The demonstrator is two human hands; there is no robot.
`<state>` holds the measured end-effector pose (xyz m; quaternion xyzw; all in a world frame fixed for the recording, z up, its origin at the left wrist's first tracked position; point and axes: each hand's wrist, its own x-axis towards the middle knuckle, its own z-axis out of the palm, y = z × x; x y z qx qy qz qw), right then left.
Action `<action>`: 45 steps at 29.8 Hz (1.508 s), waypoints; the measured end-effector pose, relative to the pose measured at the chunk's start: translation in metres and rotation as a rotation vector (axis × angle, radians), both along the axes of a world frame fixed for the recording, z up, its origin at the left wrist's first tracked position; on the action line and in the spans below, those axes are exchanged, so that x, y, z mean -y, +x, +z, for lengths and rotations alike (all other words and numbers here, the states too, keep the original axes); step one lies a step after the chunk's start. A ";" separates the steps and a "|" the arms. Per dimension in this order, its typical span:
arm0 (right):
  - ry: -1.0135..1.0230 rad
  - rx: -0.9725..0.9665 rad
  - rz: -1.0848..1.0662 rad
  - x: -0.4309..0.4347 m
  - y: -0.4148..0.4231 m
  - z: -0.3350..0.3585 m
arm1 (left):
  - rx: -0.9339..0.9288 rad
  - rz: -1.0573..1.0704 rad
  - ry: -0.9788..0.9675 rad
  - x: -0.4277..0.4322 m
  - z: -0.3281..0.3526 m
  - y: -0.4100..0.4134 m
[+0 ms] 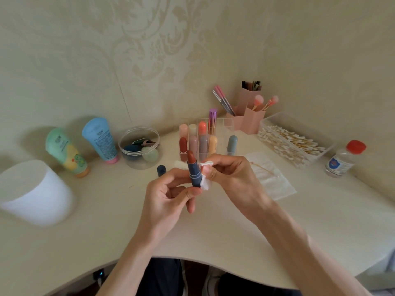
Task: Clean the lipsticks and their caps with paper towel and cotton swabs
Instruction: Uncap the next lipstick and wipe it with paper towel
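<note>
Lipstick [193,170] gripped in left hand [168,201], paper towel [206,183] pinched in right hand [233,176], organizer [227,124] behind

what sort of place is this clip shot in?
Most likely a home vanity desk in a room corner: a clear lipstick organizer, a pink holder of makeup brushes and damask wallpaper behind.

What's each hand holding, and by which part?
Left hand grips the uncapped lipstick by the base of its blue tube; right hand pinches a paper towel wad against the tube.
</note>
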<state>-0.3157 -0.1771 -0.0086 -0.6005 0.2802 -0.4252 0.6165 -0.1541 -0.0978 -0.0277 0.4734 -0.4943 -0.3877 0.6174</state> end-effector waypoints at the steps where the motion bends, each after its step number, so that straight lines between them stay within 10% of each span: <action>1: -0.005 -0.011 -0.005 0.000 0.000 0.000 | -0.019 -0.005 0.005 -0.001 0.001 -0.001; 22: -0.089 -0.528 -0.277 0.046 -0.057 0.005 | 0.372 0.251 0.173 0.031 -0.006 -0.006; 45: -0.137 -0.585 -0.184 0.032 -0.045 0.016 | 0.621 0.396 0.143 0.044 -0.002 -0.018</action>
